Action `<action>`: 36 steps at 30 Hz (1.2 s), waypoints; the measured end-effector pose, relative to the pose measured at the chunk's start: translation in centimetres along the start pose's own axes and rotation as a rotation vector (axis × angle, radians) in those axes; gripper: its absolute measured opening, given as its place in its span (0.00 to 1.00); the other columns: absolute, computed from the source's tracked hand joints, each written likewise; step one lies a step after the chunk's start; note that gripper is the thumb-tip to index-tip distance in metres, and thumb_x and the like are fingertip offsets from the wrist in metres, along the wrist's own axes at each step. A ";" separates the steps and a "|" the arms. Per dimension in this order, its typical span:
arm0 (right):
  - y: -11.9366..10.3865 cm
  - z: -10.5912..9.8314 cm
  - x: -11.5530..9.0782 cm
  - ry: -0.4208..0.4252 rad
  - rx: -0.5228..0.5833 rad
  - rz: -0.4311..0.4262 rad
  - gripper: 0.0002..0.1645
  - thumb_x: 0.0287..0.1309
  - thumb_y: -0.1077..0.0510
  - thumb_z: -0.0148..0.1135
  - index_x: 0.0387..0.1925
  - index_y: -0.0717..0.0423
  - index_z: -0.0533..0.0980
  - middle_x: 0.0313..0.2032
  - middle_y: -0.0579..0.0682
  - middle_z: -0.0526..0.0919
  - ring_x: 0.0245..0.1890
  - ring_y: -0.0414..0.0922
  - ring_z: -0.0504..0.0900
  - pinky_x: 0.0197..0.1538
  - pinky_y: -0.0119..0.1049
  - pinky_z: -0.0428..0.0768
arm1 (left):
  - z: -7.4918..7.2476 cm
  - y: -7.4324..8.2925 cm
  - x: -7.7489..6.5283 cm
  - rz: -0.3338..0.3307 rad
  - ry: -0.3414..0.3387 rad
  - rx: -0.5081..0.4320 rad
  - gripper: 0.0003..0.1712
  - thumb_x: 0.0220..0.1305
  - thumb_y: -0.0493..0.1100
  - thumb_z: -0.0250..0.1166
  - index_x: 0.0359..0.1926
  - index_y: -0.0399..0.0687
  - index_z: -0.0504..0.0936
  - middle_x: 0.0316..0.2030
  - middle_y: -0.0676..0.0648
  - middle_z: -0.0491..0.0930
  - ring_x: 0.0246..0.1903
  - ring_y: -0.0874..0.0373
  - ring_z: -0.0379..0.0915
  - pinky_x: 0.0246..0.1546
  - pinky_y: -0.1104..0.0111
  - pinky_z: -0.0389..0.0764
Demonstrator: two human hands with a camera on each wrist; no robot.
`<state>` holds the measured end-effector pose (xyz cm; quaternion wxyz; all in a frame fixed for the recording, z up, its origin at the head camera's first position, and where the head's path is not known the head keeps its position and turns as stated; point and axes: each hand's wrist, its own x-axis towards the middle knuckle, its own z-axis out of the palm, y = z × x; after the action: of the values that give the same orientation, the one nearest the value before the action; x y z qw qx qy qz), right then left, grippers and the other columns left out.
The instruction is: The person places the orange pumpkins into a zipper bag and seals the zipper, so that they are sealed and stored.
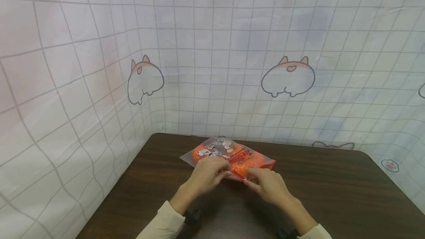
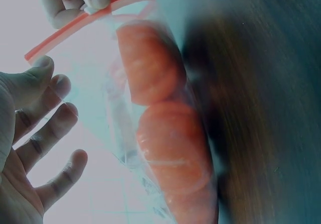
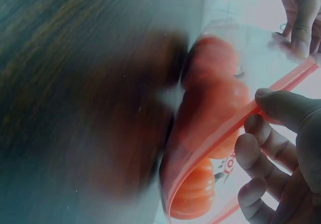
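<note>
A see-through zip bag (image 1: 244, 154) with printed figures and red lettering lies on the table, its red-edged mouth turned toward me. Inside are several orange-red, ribbed, pumpkin-like things (image 2: 173, 143), some with dark stems. My left hand (image 1: 207, 172) pinches one end of the mouth between thumb and forefinger, the other fingers spread loosely. Further along the red zip strip (image 2: 65, 30), my right hand (image 1: 270, 185) pinches it between thumb and curled fingers. A small white piece, perhaps a slider, shows at the right fingertips in the left wrist view. The mouth gapes beyond the right hand.
The dark brown wooden table (image 1: 332, 183) extends to both sides of the bag. Behind it and on the left hangs a white grid-patterned cloth (image 1: 229, 95) with cartoon dogs, close to the table's edges.
</note>
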<state>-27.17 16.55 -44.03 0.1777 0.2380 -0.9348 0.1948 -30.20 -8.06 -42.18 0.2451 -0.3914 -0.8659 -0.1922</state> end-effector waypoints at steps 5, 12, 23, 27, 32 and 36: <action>0.1 -0.1 0.0 0.006 -0.010 0.002 0.10 0.58 0.48 0.72 0.29 0.35 0.76 0.20 0.27 0.71 0.21 0.26 0.66 0.23 0.29 0.63 | -0.3 -0.1 0.0 -0.010 0.002 -0.015 0.05 0.64 0.52 0.71 0.36 0.60 0.85 0.31 0.62 0.84 0.29 0.69 0.73 0.36 0.68 0.76; 0.4 -0.1 0.0 -0.005 -0.034 0.007 0.11 0.58 0.48 0.72 0.29 0.34 0.76 0.20 0.27 0.71 0.20 0.27 0.65 0.23 0.29 0.63 | -0.3 -0.3 0.0 -0.013 0.021 -0.031 0.05 0.64 0.52 0.70 0.35 0.60 0.85 0.29 0.63 0.83 0.28 0.70 0.70 0.34 0.71 0.74; 0.6 -0.5 0.0 -0.003 -0.052 0.008 0.14 0.57 0.47 0.73 0.26 0.33 0.73 0.19 0.27 0.68 0.19 0.28 0.64 0.22 0.30 0.61 | -0.4 -0.6 0.0 -0.033 0.036 -0.063 0.05 0.63 0.50 0.72 0.35 0.60 0.84 0.32 0.62 0.84 0.31 0.68 0.75 0.38 0.67 0.78; 0.7 -0.6 0.0 -0.004 -0.053 0.004 0.14 0.58 0.47 0.72 0.26 0.33 0.73 0.19 0.27 0.67 0.19 0.28 0.64 0.22 0.30 0.60 | -0.5 -0.7 0.0 -0.039 0.035 -0.065 0.04 0.63 0.50 0.71 0.35 0.60 0.84 0.33 0.62 0.85 0.32 0.67 0.75 0.39 0.65 0.79; 0.7 -0.7 0.0 -0.009 -0.053 0.017 0.13 0.59 0.48 0.72 0.26 0.32 0.73 0.18 0.27 0.66 0.19 0.28 0.64 0.22 0.31 0.60 | -0.6 -0.7 0.0 -0.053 0.028 -0.075 0.03 0.64 0.49 0.71 0.36 0.60 0.85 0.35 0.61 0.87 0.34 0.66 0.79 0.42 0.63 0.80; 0.8 -0.7 0.0 -0.011 -0.060 0.028 0.14 0.59 0.48 0.72 0.25 0.33 0.73 0.17 0.28 0.65 0.18 0.29 0.63 0.22 0.31 0.59 | -0.5 -0.7 0.0 -0.054 0.029 -0.075 0.03 0.64 0.48 0.71 0.37 0.59 0.85 0.35 0.61 0.86 0.35 0.66 0.80 0.42 0.63 0.81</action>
<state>-27.44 17.49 -43.67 0.1769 0.2204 -0.9444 0.1681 -30.59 -8.80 -41.87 0.2374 -0.3742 -0.8646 -0.2368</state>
